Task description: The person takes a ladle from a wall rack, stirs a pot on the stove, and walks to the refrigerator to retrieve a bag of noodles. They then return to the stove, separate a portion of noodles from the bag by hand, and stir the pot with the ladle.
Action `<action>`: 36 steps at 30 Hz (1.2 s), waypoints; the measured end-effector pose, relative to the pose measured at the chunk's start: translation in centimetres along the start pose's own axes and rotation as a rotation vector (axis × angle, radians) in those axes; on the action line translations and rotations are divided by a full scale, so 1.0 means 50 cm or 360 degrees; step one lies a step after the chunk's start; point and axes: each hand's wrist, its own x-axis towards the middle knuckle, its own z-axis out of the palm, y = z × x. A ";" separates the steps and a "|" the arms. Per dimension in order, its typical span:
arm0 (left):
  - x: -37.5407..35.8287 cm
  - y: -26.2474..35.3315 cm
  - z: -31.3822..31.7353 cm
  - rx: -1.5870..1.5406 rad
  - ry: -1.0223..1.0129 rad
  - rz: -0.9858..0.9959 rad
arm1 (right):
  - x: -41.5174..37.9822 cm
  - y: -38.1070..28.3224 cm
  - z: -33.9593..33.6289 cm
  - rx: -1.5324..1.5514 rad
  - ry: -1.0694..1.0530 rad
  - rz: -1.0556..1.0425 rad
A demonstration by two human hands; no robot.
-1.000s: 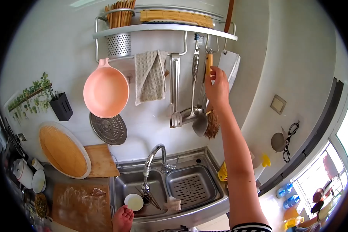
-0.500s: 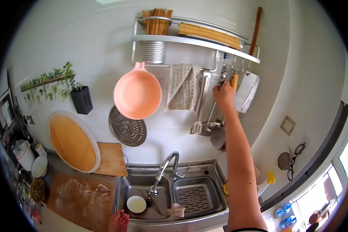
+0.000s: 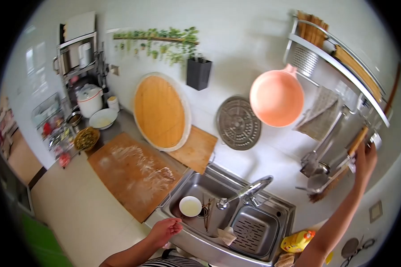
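My right hand (image 3: 365, 156) is raised to the hanging utensils on the right, its fingers closed; what they hold is hard to make out. Beside them are a wooden handle (image 3: 357, 140) and a shiny metal piece (image 3: 376, 139). A slotted spatula (image 3: 309, 157) and a ladle (image 3: 317, 181) hang further left, with a brown-bristled brush (image 3: 329, 189) below. My left hand (image 3: 165, 229) hovers by the sink's front edge, fingers loosely curled and nothing visible in it. Nearest to it is a white bowl (image 3: 190, 206) in the left basin, next to several chopsticks (image 3: 208, 213).
A floured wooden board (image 3: 124, 178) lies left of the sink (image 3: 236, 175). A pink pan (image 3: 277, 99) and a perforated steamer plate (image 3: 239, 123) hang on the wall. The faucet (image 3: 249, 191) spans the basins. A yellow bottle (image 3: 297, 241) stands at the right.
The view has swung left, so the rack and pan appear further right. My right hand is still among the hanging utensils, now lower beside the wooden handle. More of my left forearm shows.
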 end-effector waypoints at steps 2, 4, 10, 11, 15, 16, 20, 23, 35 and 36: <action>-0.023 -0.020 -0.001 -0.0040 0.0072 -0.0005 | -0.060 -0.061 -0.004 0.0270 -0.0064 0.0045; -0.048 -0.047 -0.013 -0.0108 0.0128 0.0004 | -0.119 -0.100 0.005 0.0281 -0.0149 0.0056; -0.134 -0.065 -0.068 -0.0138 0.0249 -0.0035 | -0.283 -0.246 0.053 0.0809 -0.0584 0.0202; -0.145 -0.060 -0.080 -0.0123 0.0227 0.0014 | -0.305 -0.274 0.061 0.0879 -0.0631 0.0218; -0.196 -0.015 -0.141 -0.0130 0.0208 0.0000 | -0.371 -0.379 0.077 0.0874 -0.0633 0.0270; -0.207 -0.014 -0.177 -0.0183 0.0206 0.0016 | -0.378 -0.396 0.073 0.0801 -0.0605 0.0282; -0.261 0.057 -0.270 -0.0088 0.0242 -0.0040 | -0.384 -0.411 0.093 0.0403 -0.0376 0.0228; -0.294 0.099 -0.353 -0.0164 0.0338 0.0020 | -0.332 -0.327 0.115 -0.0161 -0.0153 0.0049; -0.231 0.073 -0.211 -0.0419 0.0427 0.0174 | -0.045 -0.135 0.080 -0.0874 0.0029 0.0466; -0.216 0.064 -0.185 -0.0427 0.0477 0.0133 | -0.027 -0.122 0.084 -0.0860 0.0034 0.0473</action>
